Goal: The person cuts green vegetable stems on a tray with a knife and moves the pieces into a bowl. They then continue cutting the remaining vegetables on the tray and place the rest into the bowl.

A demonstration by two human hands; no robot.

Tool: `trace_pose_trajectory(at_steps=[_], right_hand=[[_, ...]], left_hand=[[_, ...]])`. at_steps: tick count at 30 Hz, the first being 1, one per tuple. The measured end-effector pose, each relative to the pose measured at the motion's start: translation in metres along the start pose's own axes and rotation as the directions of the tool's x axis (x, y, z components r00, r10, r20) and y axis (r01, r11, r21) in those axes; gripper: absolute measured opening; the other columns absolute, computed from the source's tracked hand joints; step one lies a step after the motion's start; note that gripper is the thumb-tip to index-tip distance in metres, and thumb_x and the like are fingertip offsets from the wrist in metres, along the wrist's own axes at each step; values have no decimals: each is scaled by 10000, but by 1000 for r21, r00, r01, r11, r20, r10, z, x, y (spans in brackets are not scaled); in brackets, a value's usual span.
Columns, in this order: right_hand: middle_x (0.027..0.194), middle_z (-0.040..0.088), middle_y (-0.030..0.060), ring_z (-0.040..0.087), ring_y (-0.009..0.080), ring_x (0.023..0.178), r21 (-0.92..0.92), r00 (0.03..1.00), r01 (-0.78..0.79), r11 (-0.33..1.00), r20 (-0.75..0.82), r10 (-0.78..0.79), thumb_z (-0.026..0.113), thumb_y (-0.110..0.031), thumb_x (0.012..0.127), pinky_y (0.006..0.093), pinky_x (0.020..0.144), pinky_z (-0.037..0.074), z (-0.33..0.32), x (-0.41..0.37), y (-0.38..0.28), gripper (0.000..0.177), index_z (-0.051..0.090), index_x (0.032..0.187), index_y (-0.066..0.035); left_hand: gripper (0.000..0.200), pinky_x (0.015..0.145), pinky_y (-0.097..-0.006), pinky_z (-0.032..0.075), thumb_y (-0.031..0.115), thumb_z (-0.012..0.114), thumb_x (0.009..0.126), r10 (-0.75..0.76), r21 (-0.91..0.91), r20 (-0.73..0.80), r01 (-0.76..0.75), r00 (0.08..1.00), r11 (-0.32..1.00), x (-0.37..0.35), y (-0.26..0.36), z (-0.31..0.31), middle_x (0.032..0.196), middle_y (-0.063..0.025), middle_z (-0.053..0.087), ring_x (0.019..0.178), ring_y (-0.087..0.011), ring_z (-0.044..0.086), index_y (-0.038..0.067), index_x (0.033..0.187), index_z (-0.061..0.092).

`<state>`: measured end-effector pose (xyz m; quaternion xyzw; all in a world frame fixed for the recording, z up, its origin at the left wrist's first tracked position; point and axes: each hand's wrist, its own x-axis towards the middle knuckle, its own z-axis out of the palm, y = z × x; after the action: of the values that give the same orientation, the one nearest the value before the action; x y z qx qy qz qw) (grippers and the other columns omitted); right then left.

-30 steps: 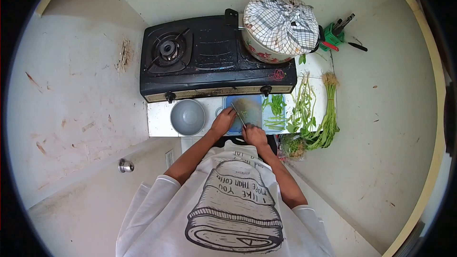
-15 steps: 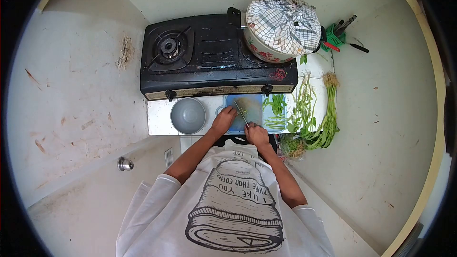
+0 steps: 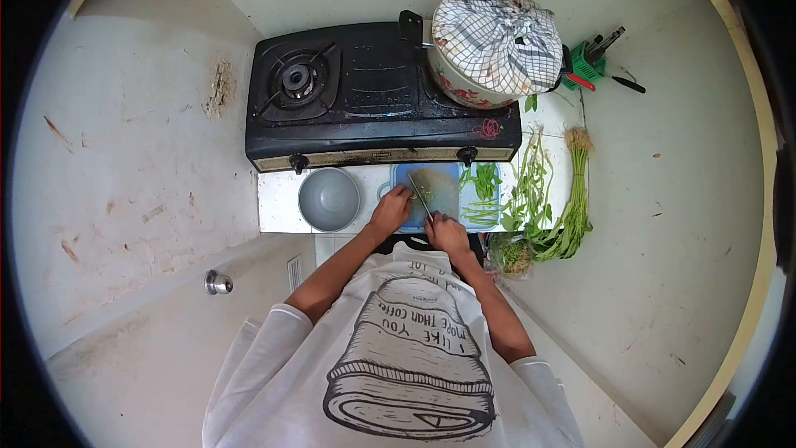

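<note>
My right hand point(image 3: 448, 234) is closed around the handle of a knife point(image 3: 419, 194), whose blade slants up and left across a blue cutting board point(image 3: 448, 214). Small chopped green pieces point(image 3: 426, 192) lie beside the blade. To the left of the knife, my left hand point(image 3: 393, 208) rests at the board with its fingers drawn together; what they hold, if anything, is too small to make out. Cut green stems point(image 3: 481, 214) and leaves point(image 3: 486, 181) sit just right of the board's chopping area.
A grey bowl point(image 3: 329, 201) stands left of the board. Behind is a black two-burner stove point(image 3: 373, 129) with a cloth-covered pot point(image 3: 468, 98). Leafy stems point(image 3: 535, 178), a rooted bundle of greens point(image 3: 574, 199) and a plastic bag point(image 3: 512, 255) lie right. A green utensil holder point(image 3: 585, 66) is at the back.
The whole view has shifted very slightly. Both hands and the knife keep nearly the same place over the board.
</note>
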<state>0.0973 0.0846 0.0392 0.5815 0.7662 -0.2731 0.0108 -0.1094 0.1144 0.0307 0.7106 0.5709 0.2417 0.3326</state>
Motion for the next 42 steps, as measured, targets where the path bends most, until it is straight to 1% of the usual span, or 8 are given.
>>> trace_pose_trajectory(at_steps=[3,12,15,21,27,29,33,42], right_hand=[[775,706,293,714,490,720,8,1000,8,1000,-5,-8,536,-394,1023,581,674,587,-1,0,-1,400,628,1014,-5],[778,715,283,731,465,745,-3,1000,17,1000,23,-17,539,-396,1020,556,684,598,6,5,-3,409,638,995,0],[785,720,275,734,453,740,-33,999,10,999,34,-9,541,-385,1020,544,683,600,8,12,-7,403,639,979,3],[792,720,269,732,445,730,-58,1000,3,998,25,-1,549,-362,1016,539,682,599,4,2,-1,381,639,968,6],[798,713,276,721,465,751,1,1000,-11,1000,1,11,552,-366,1013,560,698,590,1,2,3,379,642,977,1],[795,708,284,716,476,759,32,1000,-4,999,13,4,552,-372,1013,569,706,586,-4,4,1,384,643,974,-1],[791,700,298,713,485,765,29,1000,-2,1000,27,1,552,-377,1013,579,717,581,-1,5,-3,395,645,971,4],[771,710,274,725,461,737,-3,999,35,999,29,-35,547,-372,1023,553,704,590,4,12,-6,409,643,962,20]], left_hand=[[141,805,-517,564,24,619,910,20,-5,-18,-21,1000,1000,2,-1,-1,1005,-207,632,900,-447,665,-9,1036,675],[122,806,-498,559,35,637,919,91,48,-16,-90,996,995,2,-8,2,970,-197,643,904,-425,665,-2,1017,698],[131,834,-460,564,35,629,903,89,88,-6,-88,996,992,2,-9,2,958,-199,636,933,-384,667,3,1014,691],[107,797,-497,554,54,650,923,69,61,-66,-65,995,996,1,-5,1,964,-193,650,897,-417,666,1,1007,693],[113,807,-492,550,63,648,935,43,32,0,-43,999,999,0,-10,1,978,-199,646,920,-409,661,4,1024,683],[117,810,-488,550,68,645,942,84,56,-13,-83,996,995,0,-13,3,987,-198,636,921,-408,658,5,1035,677],[127,808,-482,550,77,636,955,121,117,-12,-119,993,986,0,-12,2,996,-190,618,916,-405,654,5,1055,665],[131,850,-453,558,76,631,947,102,105,8,-102,995,989,0,-16,6,1027,-183,614,957,-380,645,12,1053,673]])
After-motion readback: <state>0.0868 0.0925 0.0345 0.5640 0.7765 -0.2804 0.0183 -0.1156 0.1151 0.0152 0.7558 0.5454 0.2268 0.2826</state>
